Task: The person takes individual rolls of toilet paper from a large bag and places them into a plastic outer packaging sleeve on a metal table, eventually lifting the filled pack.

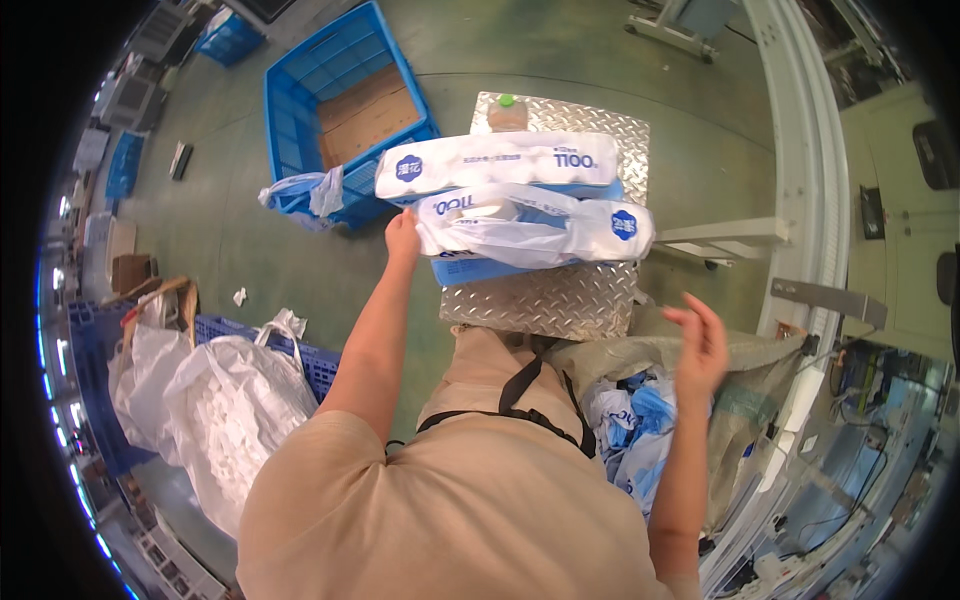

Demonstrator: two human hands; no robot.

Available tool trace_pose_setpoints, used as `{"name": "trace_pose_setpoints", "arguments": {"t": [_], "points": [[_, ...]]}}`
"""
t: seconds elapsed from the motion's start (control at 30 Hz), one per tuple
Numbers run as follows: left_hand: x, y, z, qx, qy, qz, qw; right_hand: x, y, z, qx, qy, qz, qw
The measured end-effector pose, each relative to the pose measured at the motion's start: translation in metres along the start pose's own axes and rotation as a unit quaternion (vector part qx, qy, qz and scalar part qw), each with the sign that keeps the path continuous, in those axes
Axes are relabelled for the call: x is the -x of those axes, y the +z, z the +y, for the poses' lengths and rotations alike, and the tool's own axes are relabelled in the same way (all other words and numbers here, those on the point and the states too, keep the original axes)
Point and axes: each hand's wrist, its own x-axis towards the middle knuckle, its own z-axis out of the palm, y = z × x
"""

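Note:
Two long packs of paper rolls in white and blue plastic wrap lie side by side on a diamond-plate metal table [540, 305] in front of me. My left hand [402, 238] has its fingers closed on the left end of the near pack [530, 228], whose wrap looks loose and creased on top. Behind it, the far pack [490, 165] is touched by neither hand. Off the table's near right corner, my right hand [702, 350] is raised and holds nothing, its fingers apart. A bottle with a green cap [507, 112] stands at the table's far edge.
A large blue crate [275, 115] stands on the floor at the far left, with cardboard inside. By my left side is a clear bag [235, 410] of white scraps. An open sack [740, 370] of crumpled wrappers sits at my right, beside a pale metal frame [832, 200].

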Motion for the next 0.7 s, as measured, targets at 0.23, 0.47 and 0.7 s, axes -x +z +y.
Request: {"name": "trace_pose_setpoints", "arguments": {"t": [0.23, 0.47, 0.7], "points": [[0.013, 0.018, 0.03, -0.003, -0.007, -0.058, 0.998, -0.089, 0.19, 0.136, 0.216, -0.025, -0.275, 0.937], [0.025, 0.013, 0.06, -0.235, 0.024, -0.023, 0.972, -0.098, 0.221, 0.094, 0.467, -0.175, -0.351, 0.792], [0.028, 0.035, 0.06, -0.094, 0.058, -0.021, 0.994, -0.123, 0.226, 0.097, 0.414, -0.252, -0.352, 0.801]]}}
